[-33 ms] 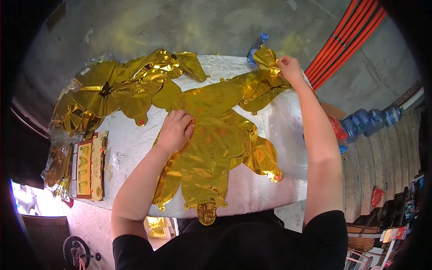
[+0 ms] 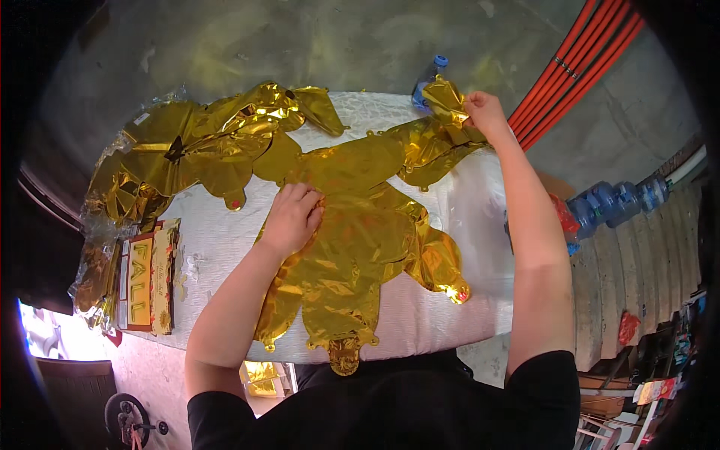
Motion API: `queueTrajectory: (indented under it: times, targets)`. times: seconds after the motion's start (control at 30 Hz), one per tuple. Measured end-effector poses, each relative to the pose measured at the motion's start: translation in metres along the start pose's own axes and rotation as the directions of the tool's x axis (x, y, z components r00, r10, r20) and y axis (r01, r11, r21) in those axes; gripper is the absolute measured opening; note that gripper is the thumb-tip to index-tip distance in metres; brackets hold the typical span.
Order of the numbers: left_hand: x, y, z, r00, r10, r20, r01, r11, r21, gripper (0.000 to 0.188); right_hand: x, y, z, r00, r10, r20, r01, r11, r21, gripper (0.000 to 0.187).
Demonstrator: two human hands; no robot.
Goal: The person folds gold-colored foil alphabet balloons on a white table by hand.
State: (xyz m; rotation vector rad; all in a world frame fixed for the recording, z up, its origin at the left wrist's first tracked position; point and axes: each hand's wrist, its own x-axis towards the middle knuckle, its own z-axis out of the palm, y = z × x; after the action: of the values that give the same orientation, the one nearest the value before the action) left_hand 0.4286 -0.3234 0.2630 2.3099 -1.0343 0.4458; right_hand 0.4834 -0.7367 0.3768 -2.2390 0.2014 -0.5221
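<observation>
At far right, my right hand (image 2: 485, 114) pinches gold foil (image 2: 346, 251) spread over the table (image 2: 217, 281); my left hand (image 2: 292, 216) touches it, grip unclear.

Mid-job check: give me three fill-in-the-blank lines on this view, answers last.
1. The left hand rests on metallic foil coloured ____.
2. The right hand pinches the foil's end near a bottle whose cap is ____.
3. The person's sleeves are ____.

Answers: gold; blue; black.
</observation>
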Motion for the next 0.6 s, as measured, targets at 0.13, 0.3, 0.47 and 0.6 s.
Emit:
queueTrajectory:
  times: [0.13,0.3,0.47,0.6]
  targets:
    - [-0.001,-0.002,-0.001,1.000,-0.005,0.009,0.005,1.000,-0.004,0.022,-0.011,-0.016,-0.001,0.992,0.087,0.089,-0.089,0.996,0.011,0.016]
    - [0.004,0.001,0.002,1.000,0.011,0.014,-0.011,1.000,0.004,0.021,-0.034,0.001,0.040,0.972,-0.141,0.189,0.149,0.988,-0.032,0.015]
    - [0.000,-0.001,-0.001,1.000,0.005,0.005,-0.005,1.000,0.003,0.021,-0.078,-0.023,0.073,0.888,-0.417,0.194,0.452,0.866,-0.212,0.008]
    - [0.003,0.002,-0.002,1.000,0.007,0.017,-0.006,1.000,-0.014,0.022,-0.091,-0.021,0.077,0.763,-0.371,0.529,0.631,0.603,-0.488,0.014]
